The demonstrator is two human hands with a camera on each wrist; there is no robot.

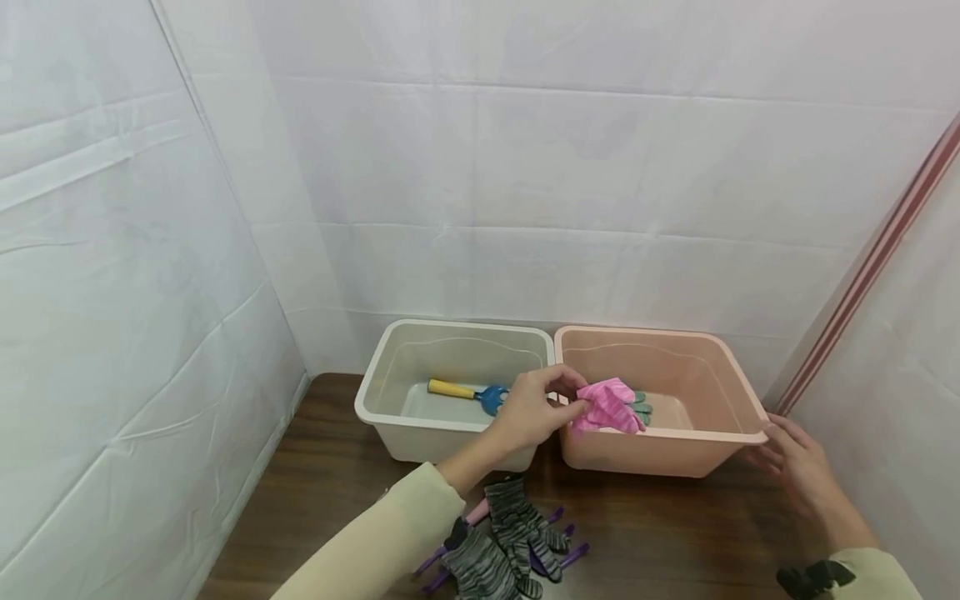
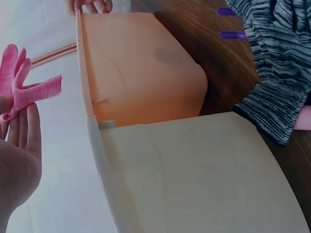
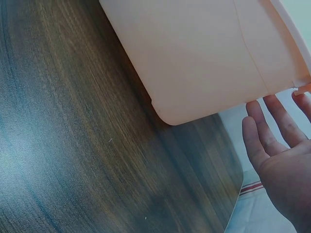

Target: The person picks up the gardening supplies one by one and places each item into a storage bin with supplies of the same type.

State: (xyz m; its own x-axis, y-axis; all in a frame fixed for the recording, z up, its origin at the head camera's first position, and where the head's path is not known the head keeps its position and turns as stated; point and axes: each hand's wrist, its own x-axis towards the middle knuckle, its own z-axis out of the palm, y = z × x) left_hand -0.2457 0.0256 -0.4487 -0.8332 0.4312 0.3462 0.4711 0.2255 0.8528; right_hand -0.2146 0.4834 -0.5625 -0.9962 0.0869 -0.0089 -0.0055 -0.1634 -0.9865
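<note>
In the head view my left hand [image 1: 534,408] pinches a pink striped glove [image 1: 609,406] by thumb and fingertips, above the left part of the peach tub [image 1: 660,454]. The left wrist view shows the knit fingers and cuff of this pink glove [image 2: 34,92] raised over the rim. Behind it, a green glove [image 1: 642,408] lies in the tub, partly hidden. My right hand [image 1: 798,467] grips the tub's right front corner at the rim. In the right wrist view, its fingers [image 3: 279,121] reach under the rim against the outer wall.
A cream tub [image 1: 450,422] stands left of the peach one, holding a blue tool with a yellow handle [image 1: 450,388]. Nearer, grey-black knit gloves [image 1: 517,521] lie over purple-pronged tools [image 1: 576,553] on the wooden table [image 1: 322,483]. White sheeting [image 1: 525,167] hangs behind and at both sides.
</note>
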